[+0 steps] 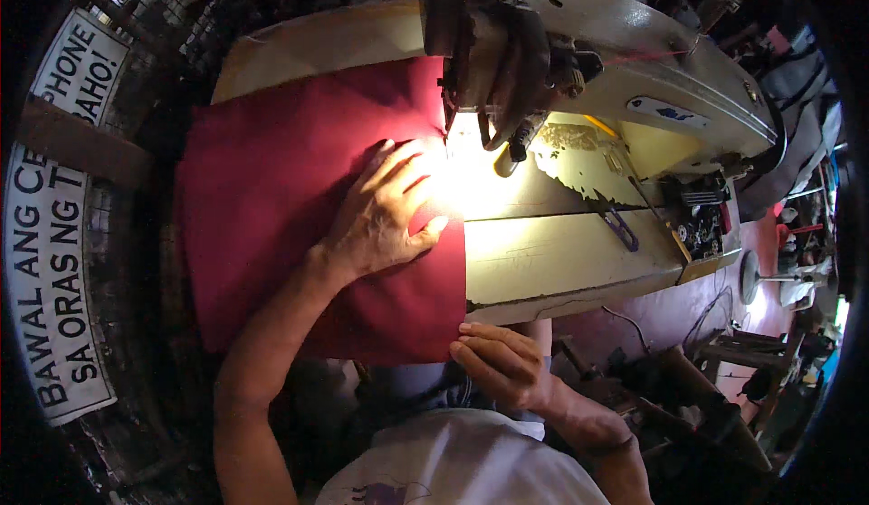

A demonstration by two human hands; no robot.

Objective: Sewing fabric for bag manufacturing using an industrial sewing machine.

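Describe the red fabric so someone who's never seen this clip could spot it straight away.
Start from the cream sewing machine across the upper right. To its left, the red fabric spreads over the pale worktop, the left hand resting on it and the right hand at its near right corner. Its solid deep red sets it apart from that worktop.
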